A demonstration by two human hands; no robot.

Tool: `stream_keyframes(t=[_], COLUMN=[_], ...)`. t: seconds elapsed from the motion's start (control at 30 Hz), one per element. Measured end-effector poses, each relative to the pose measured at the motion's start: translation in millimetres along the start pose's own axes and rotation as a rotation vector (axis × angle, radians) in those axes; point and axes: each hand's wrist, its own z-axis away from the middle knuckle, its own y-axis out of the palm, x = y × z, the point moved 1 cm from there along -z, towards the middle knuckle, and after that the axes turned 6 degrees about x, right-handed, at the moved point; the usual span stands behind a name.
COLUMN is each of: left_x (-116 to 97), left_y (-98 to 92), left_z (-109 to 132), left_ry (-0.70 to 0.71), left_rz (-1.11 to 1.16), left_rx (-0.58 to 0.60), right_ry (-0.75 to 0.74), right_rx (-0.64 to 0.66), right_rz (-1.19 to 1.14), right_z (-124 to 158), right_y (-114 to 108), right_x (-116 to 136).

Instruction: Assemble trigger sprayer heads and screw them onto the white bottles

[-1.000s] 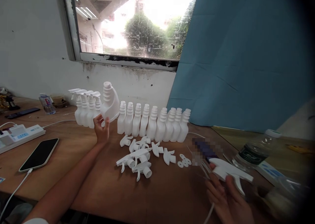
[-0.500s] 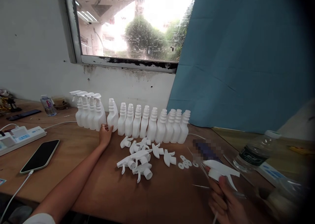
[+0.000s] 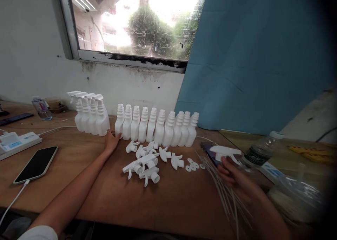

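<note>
My left hand [image 3: 111,142] lies on the wooden table [image 3: 86,183], fingers loosely spread, its tips touching the base of the leftmost capless white bottle [image 3: 119,122]. That bottle stands upright at the end of a row of several capless bottles [image 3: 160,127]. To its left stand several bottles with trigger heads fitted [image 3: 88,113]. My right hand [image 3: 231,172] is closed on a white trigger sprayer head [image 3: 226,151], held just above a bundle of thin white tubes [image 3: 223,189]. A pile of loose trigger heads [image 3: 146,162] and small white washers [image 3: 192,164] lie between my hands.
A phone on a cable [image 3: 35,163] and a power strip [image 3: 15,141] lie at the left. A small bottle [image 3: 40,108] stands at the back left. A clear water bottle [image 3: 259,151] and a plastic bag [image 3: 297,198] sit at the right, a blue sheet [image 3: 250,57] behind.
My left hand has brought the lifted bottle down and stood it in the row. My right hand has carried the trigger head up and away, over the thin tubes.
</note>
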Motion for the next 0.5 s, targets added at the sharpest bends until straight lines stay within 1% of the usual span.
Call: stream_keyframes(t=[0.03,0.17,0.23,0.3,0.4,0.43,0.5], left_x=[-0.2,-2.5,-6.3,-14.1,-36.5,-47.0,-71.1], left_y=[0.2,0.6,-0.4,-2.6,-5.9,-6.0,-3.9], left_z=[0.1,2.3,4.1,7.3,18.5,25.4,46.2], left_ry=[0.002,0.016,0.034,0.075,0.206,0.263,0.378], left_rz=[0.003,0.027,0.046,0.070,0.115,0.132,0.168], left_rx=[0.002,-0.009,-0.049,-0.119,-0.200,-0.200,-0.160], right_ry=[0.006,-0.022,-0.033,-0.055,-0.140,-0.181,-0.269], right_rx=[-0.013,-0.141,-0.191,-0.227,-0.274,-0.290,-0.328], right_rz=[0.108,0.252,0.312,0.378,0.504,0.553,0.649], right_z=[-10.5,-53.3,-70.7,-83.0,-90.5,-89.9,-84.3], right_y=[-4.2,-18.8,-23.5,-27.1,-32.3,-33.6,-33.8], right_x=[0.9,-9.5,-17.3,-22.8,-23.5,-21.5,-14.8])
